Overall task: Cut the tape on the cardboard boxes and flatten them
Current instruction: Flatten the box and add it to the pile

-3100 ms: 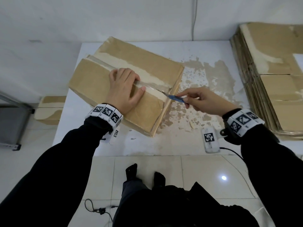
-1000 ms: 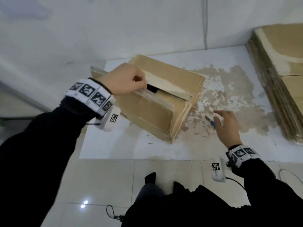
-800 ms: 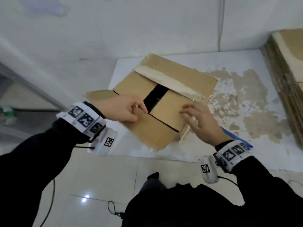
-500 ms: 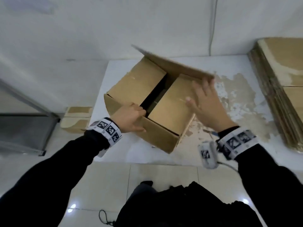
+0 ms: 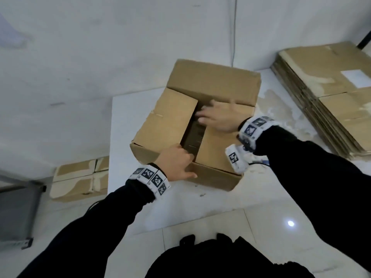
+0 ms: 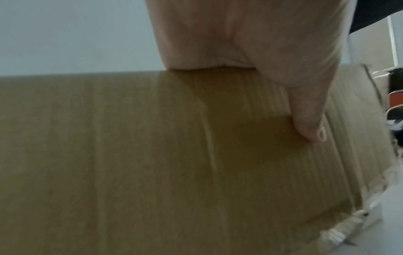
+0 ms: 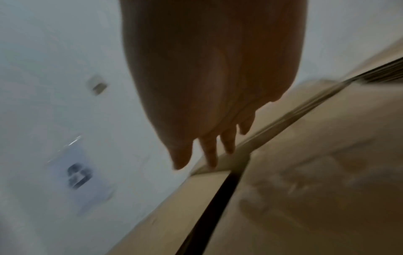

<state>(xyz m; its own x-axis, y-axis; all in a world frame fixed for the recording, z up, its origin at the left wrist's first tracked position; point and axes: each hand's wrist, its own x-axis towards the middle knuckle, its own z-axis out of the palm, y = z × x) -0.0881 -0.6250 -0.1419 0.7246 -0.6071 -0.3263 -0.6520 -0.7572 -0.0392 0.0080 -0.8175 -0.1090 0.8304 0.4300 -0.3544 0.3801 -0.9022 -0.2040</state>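
On the table, left hand [image 5: 176,164] grips the cardboard box's [image 5: 170,121] near wall; right hand [image 5: 219,115] lies flat, unclenched, on its flap.

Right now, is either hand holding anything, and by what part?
The left hand grips the box at its near wall's top edge, fingers inside, thumb outside. The right hand holds nothing; its straight fingers rest at an inner flap's edge.

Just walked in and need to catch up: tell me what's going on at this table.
A person is breaking down a cardboard box on the white table. Its outer flaps are open and the inner flaps show a dark gap between them. The left hand grips the near edge of the box, thumb on its side. The right hand lies flat on the right inner flap, fingers reaching the gap. A stack of flattened boxes lies to the right.
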